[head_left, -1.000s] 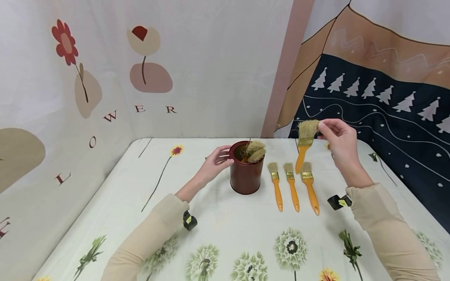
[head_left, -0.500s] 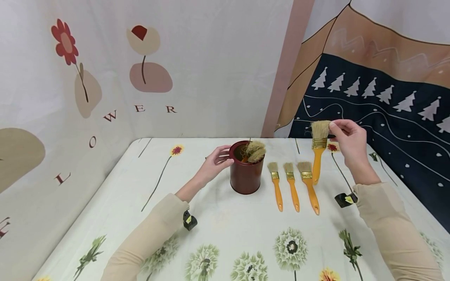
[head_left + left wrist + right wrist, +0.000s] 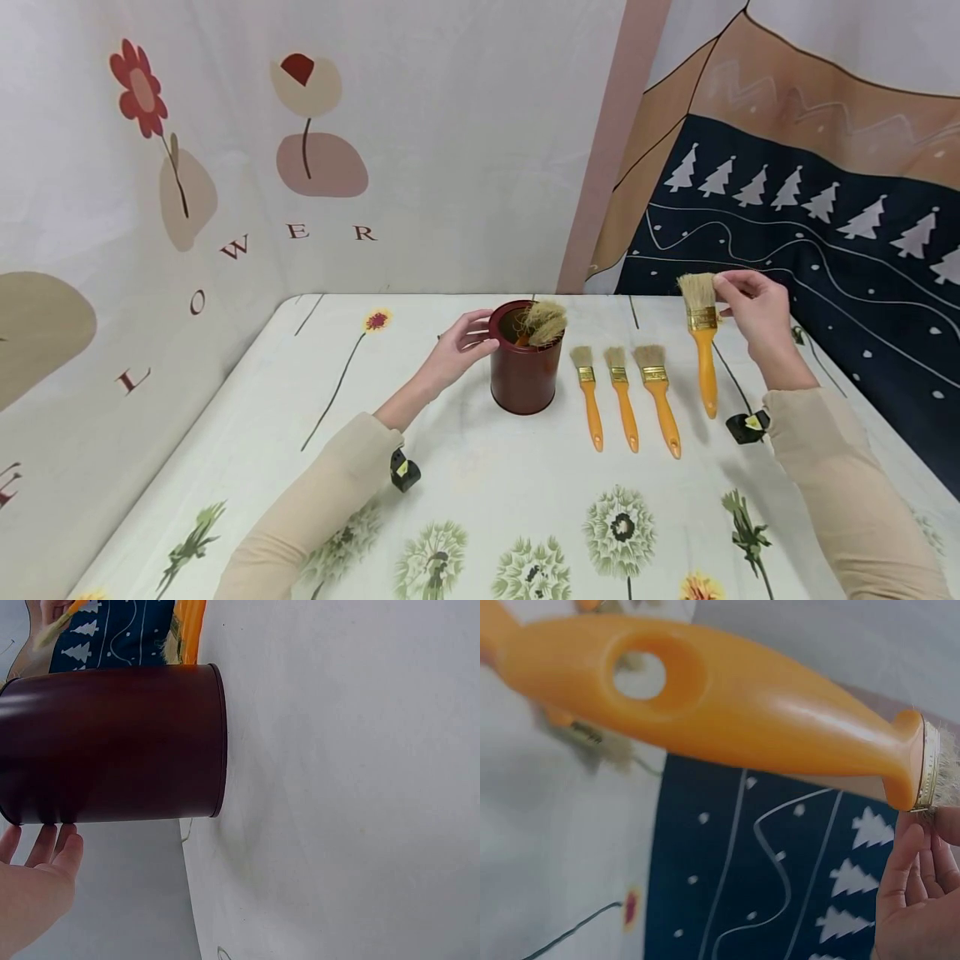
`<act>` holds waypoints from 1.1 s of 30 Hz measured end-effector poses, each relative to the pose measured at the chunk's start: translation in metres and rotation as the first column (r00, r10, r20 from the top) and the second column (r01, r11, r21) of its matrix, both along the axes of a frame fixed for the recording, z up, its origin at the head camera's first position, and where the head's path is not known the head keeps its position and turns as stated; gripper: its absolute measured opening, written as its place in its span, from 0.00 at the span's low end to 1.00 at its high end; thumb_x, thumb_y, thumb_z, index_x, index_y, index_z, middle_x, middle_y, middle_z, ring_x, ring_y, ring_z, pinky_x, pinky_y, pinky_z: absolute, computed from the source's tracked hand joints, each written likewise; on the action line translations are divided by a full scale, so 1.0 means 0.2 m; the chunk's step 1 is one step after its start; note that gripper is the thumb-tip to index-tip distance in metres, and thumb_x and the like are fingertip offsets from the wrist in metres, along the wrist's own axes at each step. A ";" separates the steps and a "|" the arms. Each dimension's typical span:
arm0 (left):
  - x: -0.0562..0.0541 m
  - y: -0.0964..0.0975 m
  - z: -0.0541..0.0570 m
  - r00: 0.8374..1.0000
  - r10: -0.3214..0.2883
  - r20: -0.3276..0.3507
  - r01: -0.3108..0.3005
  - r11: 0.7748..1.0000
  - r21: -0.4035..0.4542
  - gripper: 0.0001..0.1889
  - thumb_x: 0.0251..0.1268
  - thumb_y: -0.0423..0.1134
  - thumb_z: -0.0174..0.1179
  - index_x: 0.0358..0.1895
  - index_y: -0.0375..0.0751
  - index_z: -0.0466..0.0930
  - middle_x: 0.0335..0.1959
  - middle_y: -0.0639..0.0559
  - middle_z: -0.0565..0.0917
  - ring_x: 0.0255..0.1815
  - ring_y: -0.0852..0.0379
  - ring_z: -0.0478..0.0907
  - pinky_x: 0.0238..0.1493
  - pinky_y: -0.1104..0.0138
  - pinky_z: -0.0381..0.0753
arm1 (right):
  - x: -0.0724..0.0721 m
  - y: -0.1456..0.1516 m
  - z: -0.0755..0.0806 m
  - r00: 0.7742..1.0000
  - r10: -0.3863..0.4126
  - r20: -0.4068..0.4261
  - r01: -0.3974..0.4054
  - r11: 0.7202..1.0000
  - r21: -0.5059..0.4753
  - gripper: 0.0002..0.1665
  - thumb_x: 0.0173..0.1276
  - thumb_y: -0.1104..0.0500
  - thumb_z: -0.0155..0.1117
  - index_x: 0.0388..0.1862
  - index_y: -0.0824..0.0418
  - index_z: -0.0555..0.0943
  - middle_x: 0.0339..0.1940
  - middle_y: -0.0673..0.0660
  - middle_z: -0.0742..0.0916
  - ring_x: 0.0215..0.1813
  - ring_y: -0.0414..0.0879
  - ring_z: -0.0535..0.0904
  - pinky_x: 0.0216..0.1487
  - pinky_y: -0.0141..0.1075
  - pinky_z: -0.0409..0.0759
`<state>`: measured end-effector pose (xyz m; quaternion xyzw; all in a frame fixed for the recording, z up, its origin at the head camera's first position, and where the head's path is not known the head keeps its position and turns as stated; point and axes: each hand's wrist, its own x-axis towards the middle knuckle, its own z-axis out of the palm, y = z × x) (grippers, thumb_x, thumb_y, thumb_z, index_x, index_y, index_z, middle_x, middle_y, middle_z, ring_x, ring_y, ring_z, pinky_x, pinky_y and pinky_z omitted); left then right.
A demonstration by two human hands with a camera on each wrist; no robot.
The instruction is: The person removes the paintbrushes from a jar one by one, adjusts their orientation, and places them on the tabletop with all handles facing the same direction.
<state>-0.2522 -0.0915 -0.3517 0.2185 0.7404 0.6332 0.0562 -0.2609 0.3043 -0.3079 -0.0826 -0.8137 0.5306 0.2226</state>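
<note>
My right hand [image 3: 756, 315] pinches a wide paintbrush [image 3: 703, 342] by the side of its pale bristles, with the orange handle hanging down above the table. The right wrist view has that brush handle [image 3: 705, 697] large and close, its hanging hole showing. My left hand [image 3: 459, 343] rests its fingertips against the left side of a dark red can [image 3: 523, 379], near the rim. In the left wrist view those fingers [image 3: 69, 851] touch the can wall [image 3: 112, 746]. Bristle heads of brushes [image 3: 546, 323] stick out of the can's top; their handles are mostly hidden inside.
Right of the can lie three orange-handled paintbrushes in a row: a narrow brush [image 3: 589, 400], another narrow brush [image 3: 622, 400] and a wider brush [image 3: 658, 402]. They rest on a flower-printed tablecloth [image 3: 465, 533]. Printed curtains [image 3: 450, 150] stand behind the table.
My right hand has moved right and lowered the paintbrush, now to the right of the lying brushes, its handle hanging more upright. The left hand and the can have stayed in place.
</note>
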 end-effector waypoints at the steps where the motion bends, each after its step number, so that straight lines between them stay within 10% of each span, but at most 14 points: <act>1: 0.01 0.00 0.01 1.000 -0.001 -0.001 0.001 1.000 -0.003 0.27 0.61 0.35 0.55 0.63 0.37 0.58 0.58 0.41 0.66 0.58 0.47 0.64 0.53 0.61 0.68 | -0.04 0.04 -0.04 1.000 0.005 0.020 -0.005 1.000 0.002 0.17 0.62 0.47 0.56 0.42 0.58 0.76 0.35 0.45 0.79 0.34 0.36 0.75 0.29 0.26 0.74; 8: 0.05 0.01 0.05 1.000 0.004 -0.015 -0.004 1.000 -0.016 0.27 0.61 0.35 0.54 0.63 0.35 0.58 0.58 0.39 0.66 0.58 0.45 0.63 0.53 0.61 0.68 | -0.50 0.50 -0.59 0.997 0.018 0.077 -0.019 1.000 0.019 0.25 0.54 0.39 0.60 0.44 0.54 0.78 0.38 0.52 0.81 0.35 0.44 0.77 0.20 0.31 0.75; 11: 0.05 0.01 0.05 1.000 0.001 -0.015 -0.001 1.000 -0.010 0.27 0.61 0.34 0.54 0.62 0.35 0.58 0.58 0.39 0.66 0.58 0.45 0.63 0.53 0.61 0.68 | -0.55 0.57 -0.71 0.994 0.013 0.106 -0.026 0.993 0.114 0.30 0.56 0.36 0.54 0.47 0.55 0.75 0.41 0.55 0.79 0.38 0.46 0.77 0.22 0.26 0.74; 33: 0.05 0.01 0.05 1.000 0.005 -0.005 -0.005 1.000 -0.012 0.27 0.61 0.35 0.55 0.63 0.36 0.58 0.58 0.40 0.66 0.58 0.47 0.63 0.53 0.61 0.68 | -0.38 0.43 -0.71 0.961 0.004 0.278 -0.052 0.985 0.165 0.32 0.64 0.41 0.47 0.51 0.66 0.70 0.44 0.60 0.76 0.36 0.45 0.74 0.30 0.29 0.75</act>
